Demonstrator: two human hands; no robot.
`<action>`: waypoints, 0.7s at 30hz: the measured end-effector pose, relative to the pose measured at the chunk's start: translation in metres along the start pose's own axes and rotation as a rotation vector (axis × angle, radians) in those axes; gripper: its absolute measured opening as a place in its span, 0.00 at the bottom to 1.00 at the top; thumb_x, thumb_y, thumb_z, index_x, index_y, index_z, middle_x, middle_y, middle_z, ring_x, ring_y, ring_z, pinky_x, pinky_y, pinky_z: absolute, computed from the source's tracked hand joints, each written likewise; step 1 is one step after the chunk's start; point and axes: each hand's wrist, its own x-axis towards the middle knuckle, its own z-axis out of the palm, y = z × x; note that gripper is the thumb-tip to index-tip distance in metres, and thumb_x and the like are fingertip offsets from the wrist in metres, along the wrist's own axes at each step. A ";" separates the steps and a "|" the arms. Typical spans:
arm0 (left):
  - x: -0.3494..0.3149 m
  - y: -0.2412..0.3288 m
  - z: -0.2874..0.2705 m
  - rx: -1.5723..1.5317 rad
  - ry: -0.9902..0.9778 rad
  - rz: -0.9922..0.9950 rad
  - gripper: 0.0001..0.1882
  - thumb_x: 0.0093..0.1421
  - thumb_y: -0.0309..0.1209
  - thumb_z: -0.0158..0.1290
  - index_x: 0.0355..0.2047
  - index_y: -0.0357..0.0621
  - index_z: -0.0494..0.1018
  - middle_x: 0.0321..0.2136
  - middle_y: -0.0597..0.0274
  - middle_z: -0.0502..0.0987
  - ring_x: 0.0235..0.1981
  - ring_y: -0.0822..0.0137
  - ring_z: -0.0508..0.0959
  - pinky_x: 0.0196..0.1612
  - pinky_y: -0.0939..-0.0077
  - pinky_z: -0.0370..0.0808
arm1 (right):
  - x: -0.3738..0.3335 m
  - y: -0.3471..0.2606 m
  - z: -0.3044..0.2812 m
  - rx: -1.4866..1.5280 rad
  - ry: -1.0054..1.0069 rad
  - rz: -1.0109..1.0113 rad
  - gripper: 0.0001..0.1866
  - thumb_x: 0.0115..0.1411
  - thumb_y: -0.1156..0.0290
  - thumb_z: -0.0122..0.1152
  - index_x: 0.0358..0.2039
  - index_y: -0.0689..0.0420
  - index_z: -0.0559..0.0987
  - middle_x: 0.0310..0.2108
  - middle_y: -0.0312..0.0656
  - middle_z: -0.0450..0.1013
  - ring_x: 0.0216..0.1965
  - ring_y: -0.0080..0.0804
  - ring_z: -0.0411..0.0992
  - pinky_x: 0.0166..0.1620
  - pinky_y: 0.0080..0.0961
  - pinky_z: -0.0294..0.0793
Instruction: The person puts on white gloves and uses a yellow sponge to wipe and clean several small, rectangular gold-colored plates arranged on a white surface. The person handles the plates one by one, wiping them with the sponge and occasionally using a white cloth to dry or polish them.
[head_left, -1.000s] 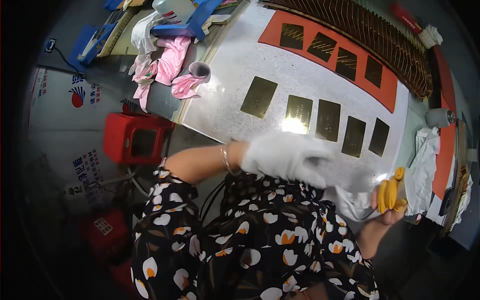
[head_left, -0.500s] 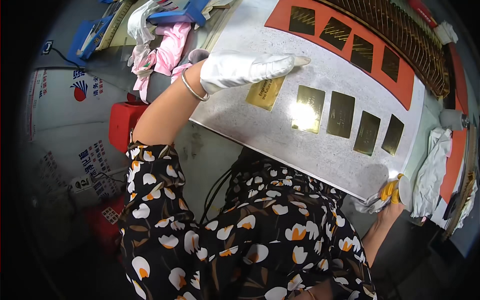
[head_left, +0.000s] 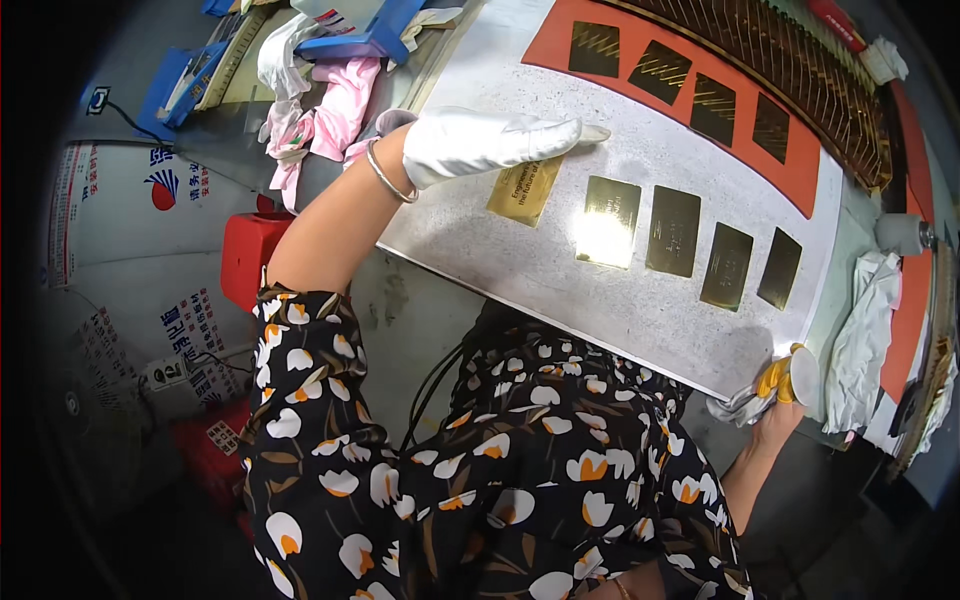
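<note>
My left hand (head_left: pixel 490 143), in a white glove, lies flat on the grey speckled board (head_left: pixel 600 290), fingers stretched over the top of the leftmost gold plate (head_left: pixel 524 190). Several more gold plates (head_left: pixel 672 230) sit in a row to its right. My right hand (head_left: pixel 772 392), in a yellow and white glove, grips a crumpled grey cloth (head_left: pixel 738 408) at the board's near right corner.
An orange sheet (head_left: pixel 800 170) with several dark plates lies along the board's far side, a ribbed brown rack (head_left: pixel 800 60) beyond it. Pink and white cloths (head_left: pixel 330 105) and blue holders (head_left: pixel 360 35) lie at the left. A white cloth (head_left: pixel 860 340) lies at the right. A red box (head_left: pixel 250 260) stands below.
My left hand swept from the board's near right side to the leftmost gold plate and now rests on it. My right hand stayed at the corner with the cloth.
</note>
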 end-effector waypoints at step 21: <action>0.004 0.000 -0.004 0.092 -0.086 -0.079 0.30 0.63 0.48 0.41 0.56 0.35 0.61 0.56 0.54 0.64 0.57 0.67 0.63 0.61 0.76 0.55 | 0.001 0.001 0.000 -0.042 -0.012 -0.024 0.20 0.60 0.73 0.50 0.51 0.68 0.65 0.31 0.41 0.67 0.24 0.25 0.66 0.26 0.19 0.66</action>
